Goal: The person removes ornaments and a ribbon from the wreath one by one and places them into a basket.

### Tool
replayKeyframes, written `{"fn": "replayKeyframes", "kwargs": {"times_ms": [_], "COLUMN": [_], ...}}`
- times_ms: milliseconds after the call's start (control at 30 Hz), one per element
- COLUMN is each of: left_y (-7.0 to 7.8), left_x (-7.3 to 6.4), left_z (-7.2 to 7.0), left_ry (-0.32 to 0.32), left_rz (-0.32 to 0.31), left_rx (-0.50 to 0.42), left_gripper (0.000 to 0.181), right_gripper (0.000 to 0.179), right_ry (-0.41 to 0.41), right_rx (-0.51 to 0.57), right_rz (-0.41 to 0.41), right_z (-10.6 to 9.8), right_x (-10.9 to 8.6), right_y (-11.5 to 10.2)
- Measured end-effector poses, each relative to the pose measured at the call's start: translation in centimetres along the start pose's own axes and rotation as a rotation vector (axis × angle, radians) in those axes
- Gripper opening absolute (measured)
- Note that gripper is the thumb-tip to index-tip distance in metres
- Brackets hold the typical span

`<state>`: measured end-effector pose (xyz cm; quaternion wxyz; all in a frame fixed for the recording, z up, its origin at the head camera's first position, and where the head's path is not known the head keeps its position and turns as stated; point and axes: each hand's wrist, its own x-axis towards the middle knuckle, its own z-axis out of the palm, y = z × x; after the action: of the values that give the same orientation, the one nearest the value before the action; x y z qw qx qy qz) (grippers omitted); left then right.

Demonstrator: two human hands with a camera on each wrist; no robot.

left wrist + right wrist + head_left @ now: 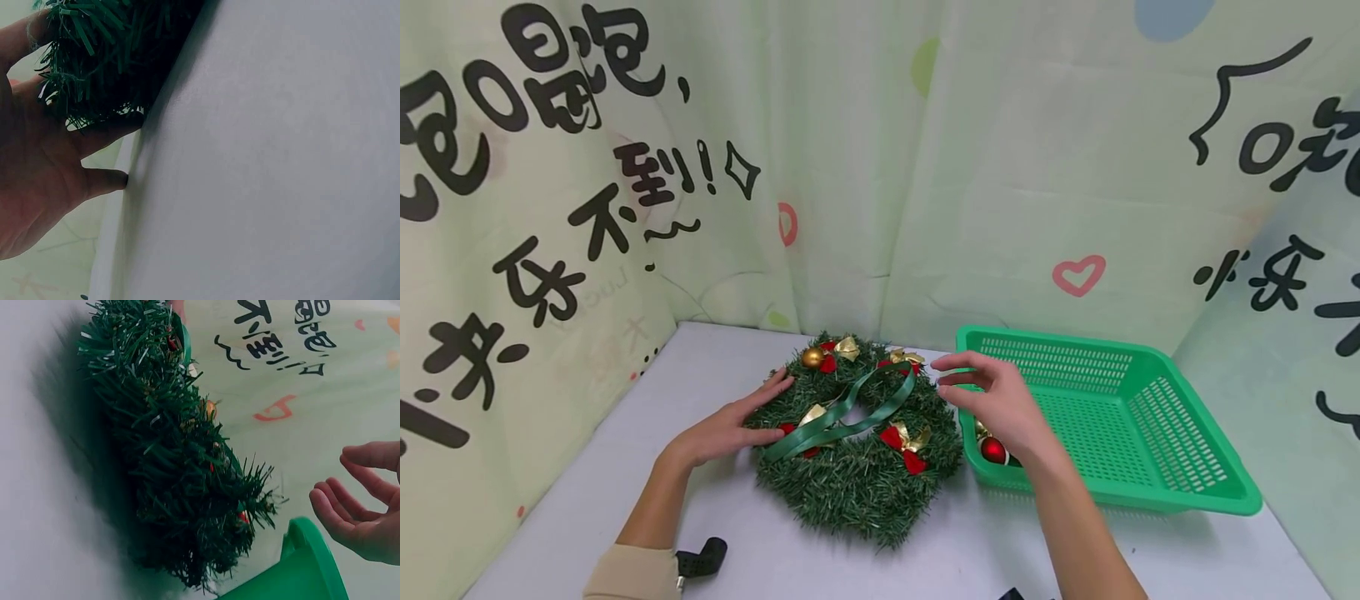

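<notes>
Where curtains (850,167) hang, white table (737,508), green wreath (865,475)

The wreath (857,487) lies flat on the bench (730,525), left of the basket (1120,450), which stands just beside it on the right. A ribbon (850,431) runs over the wreath's central opening, from its left side toward its back right. Bows (914,450) sit at the wreath's back left, back right, left and front right; a ball (812,357) rests beside the back-left one. Baubles (993,451) lie in the basket's front left corner. The left grip (726,429) is on the wreath's left side; the right grip (1003,400) hovers by the basket's left edge, near the wreath. A curtain (865,167) hangs behind the bench.
</notes>
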<state>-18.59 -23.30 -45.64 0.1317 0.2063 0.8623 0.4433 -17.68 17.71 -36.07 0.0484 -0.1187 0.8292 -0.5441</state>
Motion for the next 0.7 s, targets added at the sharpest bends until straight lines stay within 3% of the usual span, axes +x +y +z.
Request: {"fn": "replayKeyframes", "kwargs": {"times_ms": [700], "left_y": [-0.2], "left_x": [0.1], "left_z": [0.0], "left_ry": [0.011], "left_rz": [-0.002], "left_rx": [0.009], "left_gripper": [0.082], "right_gripper": [0.033], "right_ry": [-0.136], "right_rx": [0.2], "right_rz": [0.047], "right_z": [3.3], "right_x": [4.1], "right_y": [-2.8]}}
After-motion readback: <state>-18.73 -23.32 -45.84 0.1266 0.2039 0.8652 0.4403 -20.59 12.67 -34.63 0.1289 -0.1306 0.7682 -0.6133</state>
